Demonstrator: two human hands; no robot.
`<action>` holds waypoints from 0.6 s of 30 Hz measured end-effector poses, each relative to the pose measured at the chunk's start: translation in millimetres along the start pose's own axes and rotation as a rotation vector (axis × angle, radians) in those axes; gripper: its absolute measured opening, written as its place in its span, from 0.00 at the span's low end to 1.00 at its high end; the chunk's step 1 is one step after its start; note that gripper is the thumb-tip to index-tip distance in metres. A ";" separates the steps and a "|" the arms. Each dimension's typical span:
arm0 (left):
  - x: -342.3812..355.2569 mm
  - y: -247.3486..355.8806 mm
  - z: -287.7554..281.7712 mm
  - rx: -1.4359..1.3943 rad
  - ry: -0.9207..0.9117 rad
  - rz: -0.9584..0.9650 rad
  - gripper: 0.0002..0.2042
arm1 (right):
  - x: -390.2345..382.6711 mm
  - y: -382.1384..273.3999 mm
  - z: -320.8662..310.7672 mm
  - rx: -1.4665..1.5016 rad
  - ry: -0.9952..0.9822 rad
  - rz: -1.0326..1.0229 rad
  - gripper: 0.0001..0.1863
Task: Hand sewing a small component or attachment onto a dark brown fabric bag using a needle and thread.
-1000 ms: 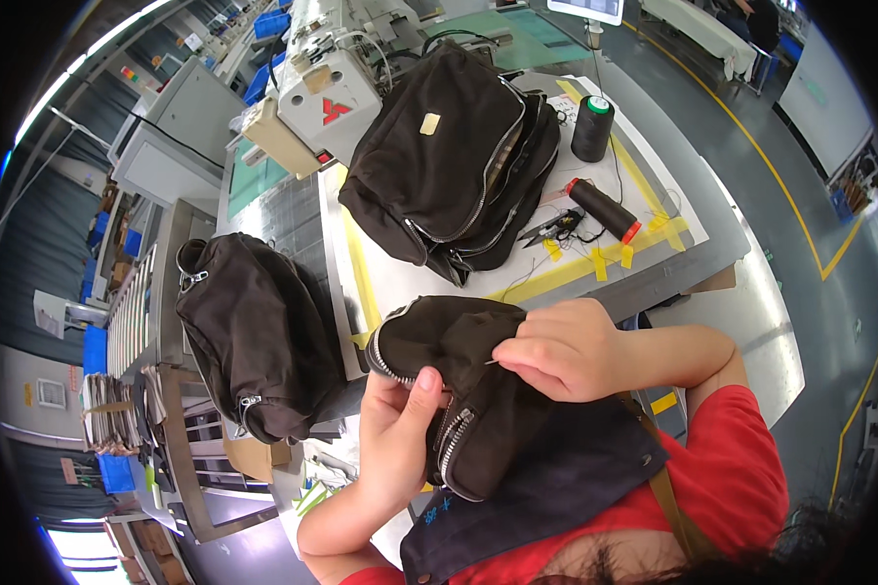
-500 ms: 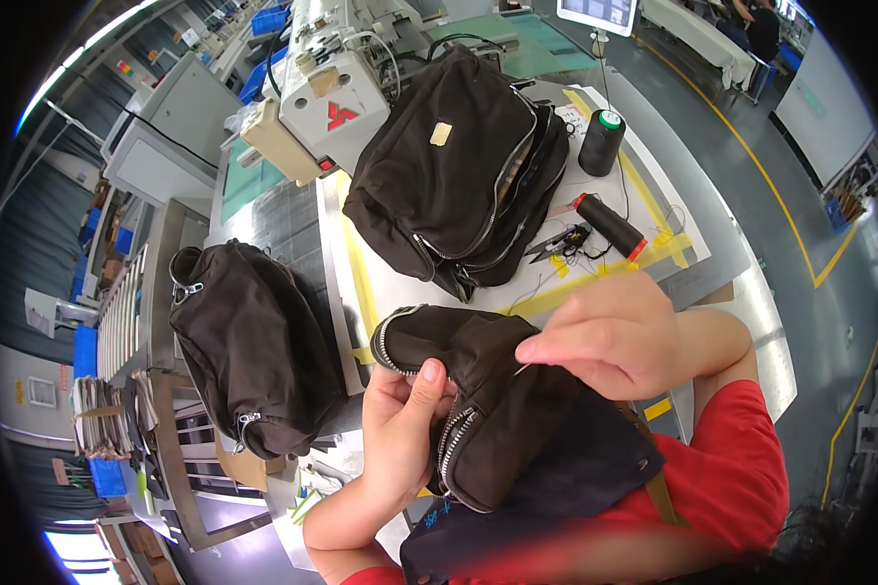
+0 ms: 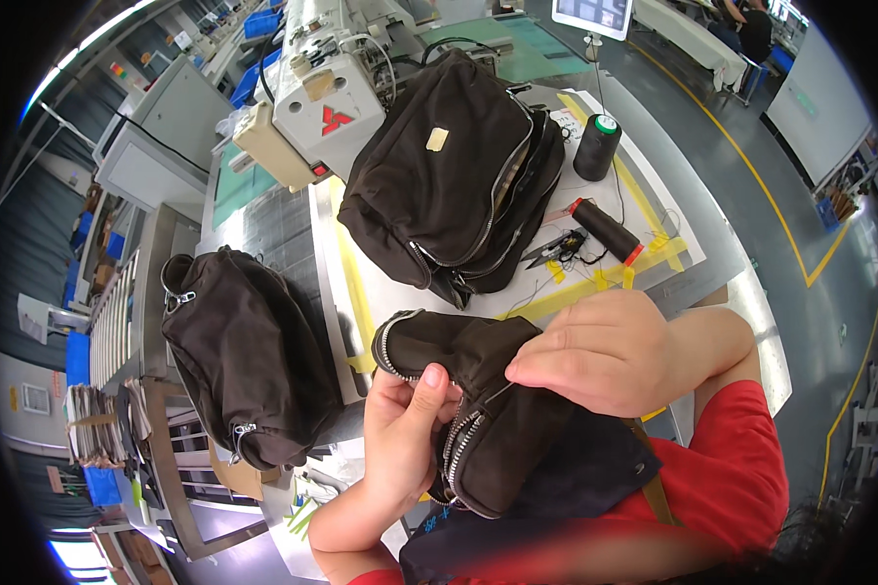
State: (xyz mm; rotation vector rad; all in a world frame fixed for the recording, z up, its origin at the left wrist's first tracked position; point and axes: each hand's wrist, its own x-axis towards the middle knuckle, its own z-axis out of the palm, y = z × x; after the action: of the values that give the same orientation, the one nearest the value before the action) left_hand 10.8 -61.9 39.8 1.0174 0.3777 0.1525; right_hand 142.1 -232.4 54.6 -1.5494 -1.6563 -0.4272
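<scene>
A small dark brown zippered fabric pouch [image 3: 517, 439] lies across my lap, its metal zipper teeth parted. My left hand [image 3: 410, 419] grips the pouch at the zippered edge, thumb on top. My right hand [image 3: 595, 356] is over the pouch's upper right part, with thumb and forefinger pinched on a thin sewing needle [image 3: 498, 393]. The needle slants down left toward the zipper edge near my left fingertips. Whether its tip is in the cloth I cannot make out.
A large dark backpack [image 3: 439, 175] sits ahead on the taped white sheet, beside a sewing machine [image 3: 327, 112]. Another dark bag [image 3: 254, 356] is at left. Rightward are a thread cone [image 3: 596, 151], a red-ended thread spool [image 3: 607, 231] and small black scissors [image 3: 556, 249].
My right hand has shifted slightly left and down, bringing the needle nearer the zipper edge. My left hand keeps its hold on the pouch.
</scene>
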 end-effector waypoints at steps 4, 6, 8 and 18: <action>0.9 -0.6 0.3 -0.020 0.000 -0.011 0.09 | 2.0 -0.4 1.7 -0.084 -0.009 -0.013 0.11; 1.2 -0.3 -0.6 -0.031 -0.005 -0.019 0.09 | 4.0 -0.2 2.5 -0.078 0.024 -0.022 0.14; 1.8 -0.5 -2.4 -0.012 -0.010 -0.042 0.09 | 5.5 0.3 2.1 -0.111 0.012 -0.040 0.15; 1.2 -0.1 -4.2 -0.039 -0.038 -0.047 0.09 | 4.3 2.2 4.1 -0.114 -0.022 -0.057 0.16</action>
State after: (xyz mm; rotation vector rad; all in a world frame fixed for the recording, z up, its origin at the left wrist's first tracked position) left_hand 10.4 -58.2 37.4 0.9712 0.3626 0.0982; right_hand 143.1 -226.1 54.7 -1.5970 -1.7226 -0.5447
